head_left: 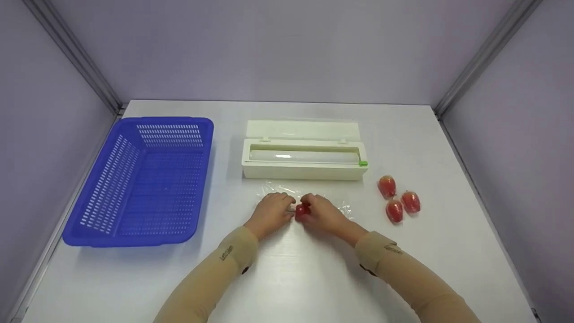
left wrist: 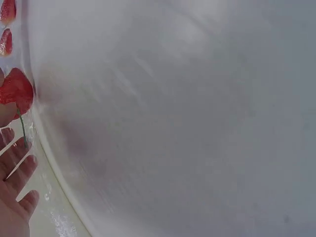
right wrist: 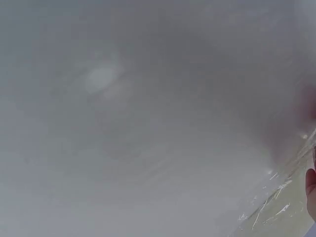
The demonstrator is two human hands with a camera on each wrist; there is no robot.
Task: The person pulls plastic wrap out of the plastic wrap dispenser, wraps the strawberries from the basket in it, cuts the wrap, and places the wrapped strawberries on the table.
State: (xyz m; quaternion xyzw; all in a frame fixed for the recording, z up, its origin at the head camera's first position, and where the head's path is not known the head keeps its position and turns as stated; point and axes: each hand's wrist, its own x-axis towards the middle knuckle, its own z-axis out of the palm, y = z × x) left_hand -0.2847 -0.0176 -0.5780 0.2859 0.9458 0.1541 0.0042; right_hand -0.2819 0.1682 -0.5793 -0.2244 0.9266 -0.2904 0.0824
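Observation:
Between the two hands is a red fruit [head_left: 302, 211] with a thin green stem [left wrist: 22, 129], set on a sheet of clear cling film [head_left: 345, 210]. The right hand [head_left: 323, 215] grips the fruit from its right side; in the right wrist view only a fingertip shows at the edge. Beside the stem, the left hand [head_left: 271, 213] has its fingers spread and slightly bent, and the stem's tip reaches its fingertips. Whether those fingers touch film is unclear. Beyond the hands stands a white cling film dispenser [head_left: 305, 172], lid raised, with a roll [head_left: 305, 156] inside.
A blue plastic basket [head_left: 205, 179] stands at the left. Three red-yellow fruits wrapped in film, one of them a fruit [head_left: 394, 211] nearest the front, lie at the right. A green slider [head_left: 363, 163] sits at the dispenser's right end. Walls enclose the white table [head_left: 305, 282].

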